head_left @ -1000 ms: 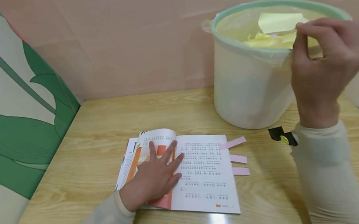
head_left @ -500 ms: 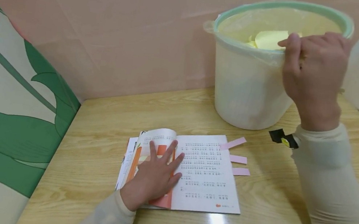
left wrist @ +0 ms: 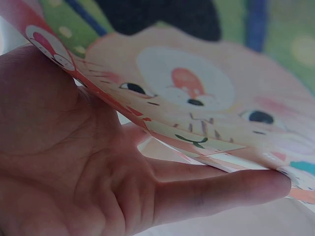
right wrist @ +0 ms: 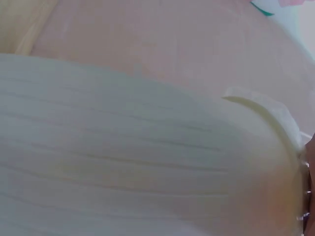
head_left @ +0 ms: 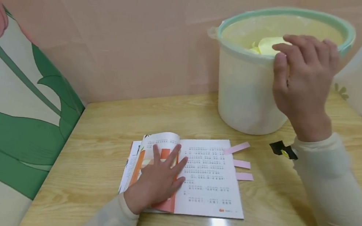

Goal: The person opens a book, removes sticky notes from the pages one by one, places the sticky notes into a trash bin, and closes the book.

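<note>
"While the right hand is up at five o'clock on that bucket's mouth, what does it grip?"

"Nothing that I can see. Its fingers bend loosely, with a gap by the thumb. Whether the tips touch the pale-yellow paper sheet inside, I can't tell."

"And the bucket?"

"It's the white plastic bucket with a mint-green rim and a clear film liner, upright at one o'clock from the book."

"Which book, and who has it?"

"The open white-paged paperback book, flat on the pale wood-grain table. The left hand rests on it toward nine o'clock, fingers spread wide, pressing rather than gripping. Three narrow pink paper strips jut from its edge, between two and three o'clock."

"So which step is this?"

"I'd judge it's the work at the bucket, with the book merely held open."

"What would the next move need?"

"Probably fingers lifted clear of the rim without snagging the liner, and a steady left palm, since the page beneath it looks ready to curl."
</note>
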A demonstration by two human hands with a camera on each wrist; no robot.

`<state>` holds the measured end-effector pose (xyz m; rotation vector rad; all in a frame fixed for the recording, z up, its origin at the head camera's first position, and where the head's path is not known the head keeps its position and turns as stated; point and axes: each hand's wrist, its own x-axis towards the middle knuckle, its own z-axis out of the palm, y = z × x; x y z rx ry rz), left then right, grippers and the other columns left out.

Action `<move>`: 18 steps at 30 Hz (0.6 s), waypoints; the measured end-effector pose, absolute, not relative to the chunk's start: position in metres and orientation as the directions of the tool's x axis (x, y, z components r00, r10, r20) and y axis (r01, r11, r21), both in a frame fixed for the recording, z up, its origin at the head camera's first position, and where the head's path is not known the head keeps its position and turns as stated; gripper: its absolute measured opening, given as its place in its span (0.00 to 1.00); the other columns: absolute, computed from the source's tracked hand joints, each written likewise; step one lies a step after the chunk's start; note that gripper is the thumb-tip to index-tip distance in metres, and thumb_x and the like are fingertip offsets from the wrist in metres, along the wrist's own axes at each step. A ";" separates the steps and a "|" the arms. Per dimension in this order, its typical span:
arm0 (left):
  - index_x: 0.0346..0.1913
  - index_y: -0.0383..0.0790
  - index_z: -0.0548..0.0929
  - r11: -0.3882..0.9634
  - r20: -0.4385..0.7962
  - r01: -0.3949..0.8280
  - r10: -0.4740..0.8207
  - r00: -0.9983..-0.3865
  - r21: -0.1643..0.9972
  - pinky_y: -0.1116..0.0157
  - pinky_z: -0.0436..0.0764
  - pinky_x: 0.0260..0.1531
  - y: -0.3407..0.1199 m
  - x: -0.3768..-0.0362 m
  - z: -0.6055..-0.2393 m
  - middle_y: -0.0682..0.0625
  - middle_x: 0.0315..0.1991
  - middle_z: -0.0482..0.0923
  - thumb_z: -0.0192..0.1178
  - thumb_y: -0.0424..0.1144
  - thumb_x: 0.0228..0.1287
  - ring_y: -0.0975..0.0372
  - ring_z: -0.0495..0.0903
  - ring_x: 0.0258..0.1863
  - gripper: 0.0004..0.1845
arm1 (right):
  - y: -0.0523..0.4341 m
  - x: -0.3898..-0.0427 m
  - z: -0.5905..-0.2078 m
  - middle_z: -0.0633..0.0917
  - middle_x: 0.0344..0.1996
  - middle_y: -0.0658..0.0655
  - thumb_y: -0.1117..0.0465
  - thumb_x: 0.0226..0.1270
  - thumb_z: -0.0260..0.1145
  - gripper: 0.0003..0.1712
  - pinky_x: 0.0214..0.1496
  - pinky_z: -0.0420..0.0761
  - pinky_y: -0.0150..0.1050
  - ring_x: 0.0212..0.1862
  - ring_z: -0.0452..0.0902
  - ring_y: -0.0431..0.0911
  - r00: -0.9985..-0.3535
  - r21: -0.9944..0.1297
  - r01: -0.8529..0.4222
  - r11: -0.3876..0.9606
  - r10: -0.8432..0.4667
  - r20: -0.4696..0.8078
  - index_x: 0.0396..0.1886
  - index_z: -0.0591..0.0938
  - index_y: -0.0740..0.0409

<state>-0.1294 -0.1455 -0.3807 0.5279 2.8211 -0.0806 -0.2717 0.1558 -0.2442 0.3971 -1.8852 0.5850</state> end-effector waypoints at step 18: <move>0.78 0.66 0.55 0.937 -0.267 0.350 0.335 -0.904 -0.008 0.36 0.82 0.35 -0.145 -0.136 -0.380 0.56 0.83 0.35 0.44 0.63 0.73 0.24 0.44 0.73 0.33 | 0.133 -0.241 -0.289 0.75 0.69 0.61 0.63 0.73 0.51 0.26 0.80 0.53 0.51 0.76 0.60 0.56 -0.315 0.040 -0.688 0.725 -0.348 0.883 0.67 0.74 0.66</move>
